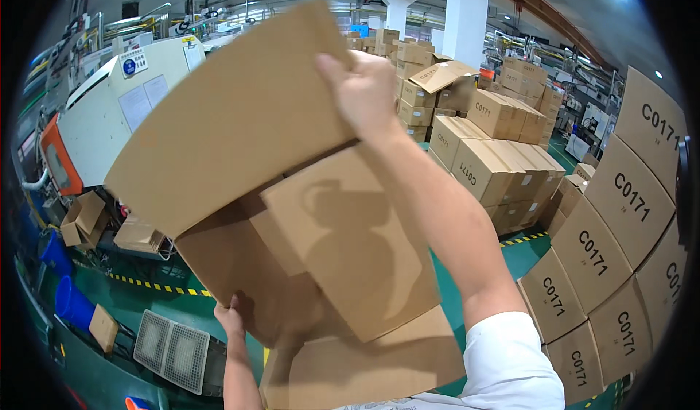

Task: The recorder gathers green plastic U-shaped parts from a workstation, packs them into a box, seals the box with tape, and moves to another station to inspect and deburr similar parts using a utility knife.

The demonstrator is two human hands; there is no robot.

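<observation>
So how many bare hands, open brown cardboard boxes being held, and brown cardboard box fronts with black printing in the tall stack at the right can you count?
Bare left hand and bare right hand: 2
Open brown cardboard box being held: 1
Black-printed brown cardboard box fronts showing at the right: 7
Total: 10

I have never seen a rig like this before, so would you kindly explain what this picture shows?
There is no robot here: a person works with two bare hands, filmed by a head-worn fisheye camera looking down, so straight edges bend near the rim. The right hand grips the raised upper flap of an open cardboard box, while the left hand holds its left edge. Beyond, a blue bin stands on the green floor, a white machine is at the left, and stacked cartons rise at the right.
</observation>
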